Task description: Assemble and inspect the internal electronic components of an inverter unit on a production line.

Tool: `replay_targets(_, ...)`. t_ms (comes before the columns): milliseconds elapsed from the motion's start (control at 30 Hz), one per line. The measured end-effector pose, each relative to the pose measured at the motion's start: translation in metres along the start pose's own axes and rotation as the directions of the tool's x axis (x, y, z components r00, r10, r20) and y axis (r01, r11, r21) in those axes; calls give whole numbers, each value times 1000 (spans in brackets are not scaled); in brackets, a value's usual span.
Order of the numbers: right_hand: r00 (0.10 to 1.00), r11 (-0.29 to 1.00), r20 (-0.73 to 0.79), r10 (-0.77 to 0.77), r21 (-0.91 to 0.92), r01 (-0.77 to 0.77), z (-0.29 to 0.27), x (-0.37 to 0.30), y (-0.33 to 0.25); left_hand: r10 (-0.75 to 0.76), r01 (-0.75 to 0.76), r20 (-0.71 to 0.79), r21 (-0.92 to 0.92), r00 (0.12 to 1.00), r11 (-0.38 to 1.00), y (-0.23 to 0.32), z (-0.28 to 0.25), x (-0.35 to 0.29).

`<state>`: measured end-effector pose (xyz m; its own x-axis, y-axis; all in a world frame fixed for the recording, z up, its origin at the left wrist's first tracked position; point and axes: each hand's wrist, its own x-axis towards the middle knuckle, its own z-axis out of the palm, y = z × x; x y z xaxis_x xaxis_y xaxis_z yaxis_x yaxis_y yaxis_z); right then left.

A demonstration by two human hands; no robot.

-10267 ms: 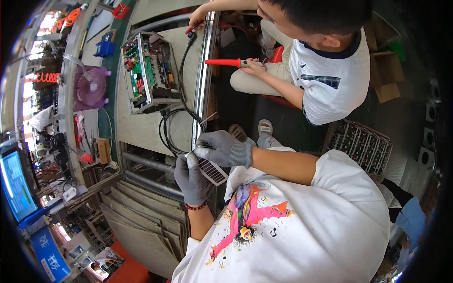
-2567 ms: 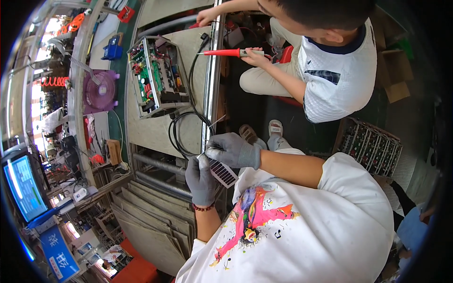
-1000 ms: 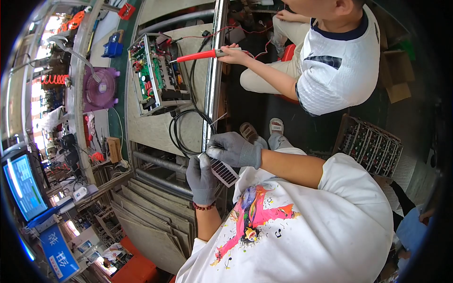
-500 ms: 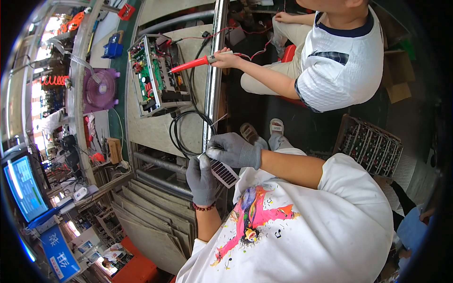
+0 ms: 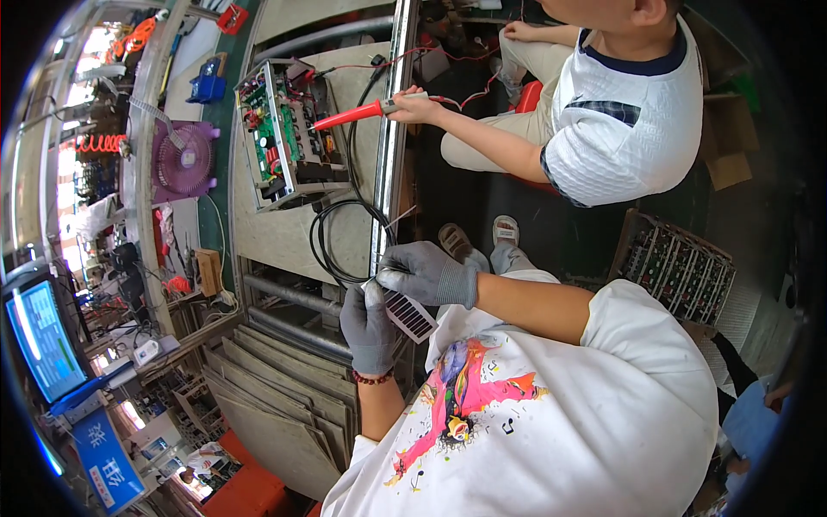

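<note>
My left hand (image 5: 368,330), in a grey glove, is closed with its thumb and fingertips pinching a white sheet of black labels (image 5: 413,318). The sheet sticks out below my right hand (image 5: 428,274), also gloved in grey. Right-hand fingers are bent into a pinch at the loop of a black cable (image 5: 314,247), close to my left fingertips. The cable's coil lies over the bench edge and runs up beside an opened electronic unit (image 5: 284,133) with green circuit boards. What exactly sits between the fingertips is partly hidden.
Across from me a seated person (image 5: 620,112) holds a red probe (image 5: 349,116) against the unit. A metal rail (image 5: 388,146) edges the bench. Grey boards (image 5: 276,414) stack below left. A purple fan (image 5: 183,161) and a monitor (image 5: 45,336) stand left; a crate of circuit boards (image 5: 676,267) sits right.
My hands stay almost still in the same pinch. The seated person's upper body has shifted slightly to the right; the probe remains at the unit.
</note>
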<state>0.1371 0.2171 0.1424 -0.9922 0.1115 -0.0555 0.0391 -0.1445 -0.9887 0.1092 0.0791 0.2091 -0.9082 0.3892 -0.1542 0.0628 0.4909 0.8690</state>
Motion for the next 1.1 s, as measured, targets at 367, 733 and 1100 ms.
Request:
replay_targets(367,999,999,23,-31,17,30,0,-4,0,-12,11,2,20,1000,1000,-1,0,-3)
replay_targets(733,999,999,5,-40,-34,40,0,-6,0,-18,18,2,10,1000,1000,1,1,-6)
replay_targets(1100,999,998,7,-47,-37,47,-1,-8,-4,-19,19,-2,35,1000,999,1,-1,-9)
